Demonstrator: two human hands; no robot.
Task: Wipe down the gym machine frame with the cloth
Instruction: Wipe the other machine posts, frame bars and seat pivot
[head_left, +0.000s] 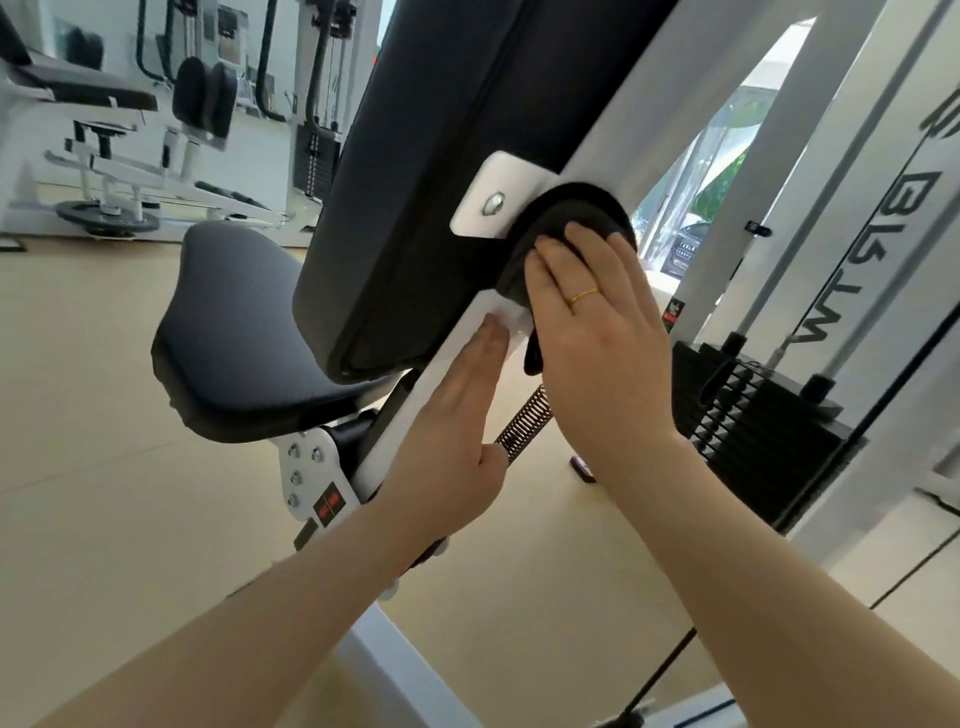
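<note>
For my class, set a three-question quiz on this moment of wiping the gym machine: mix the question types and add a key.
1. True or false: the right hand presses the dark cloth against the white frame.
2. What does the left hand rest on?
   A. the seat pad
   B. the white frame
   C. the weight stack
3. Fill in: the right hand wears a gold ____.

Key: 1 true; 2 B; 3 ring.

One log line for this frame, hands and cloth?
right hand: presses cloth on frame | left hand: flat on frame | wiping under way
</note>
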